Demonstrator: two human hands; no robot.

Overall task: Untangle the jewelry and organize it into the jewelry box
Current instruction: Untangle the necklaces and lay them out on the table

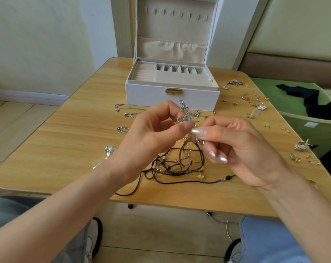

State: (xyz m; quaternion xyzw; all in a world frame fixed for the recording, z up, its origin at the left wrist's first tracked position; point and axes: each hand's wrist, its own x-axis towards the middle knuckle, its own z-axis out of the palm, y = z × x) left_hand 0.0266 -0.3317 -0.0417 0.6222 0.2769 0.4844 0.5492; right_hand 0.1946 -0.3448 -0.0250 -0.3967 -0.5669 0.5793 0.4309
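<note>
Above the middle of the wooden table [66, 133], my left hand [151, 128] and my right hand [235, 145] both pinch a tangled silver charm chain [186, 115]. Its strands hang down into a knot of brown and black cords [180, 164] with beads and a small sun charm, lying on the table under my hands. The white jewelry box [172, 95] stands open behind them, its beige compartments holding nothing that I can see and its lid upright.
Small silver chains [123, 118] lie left of the box. Several earrings and charms [256, 103] are scattered along the table's right side. A silver piece [109, 150] lies near my left wrist. A green bin with black cloth [313, 107] stands at the right.
</note>
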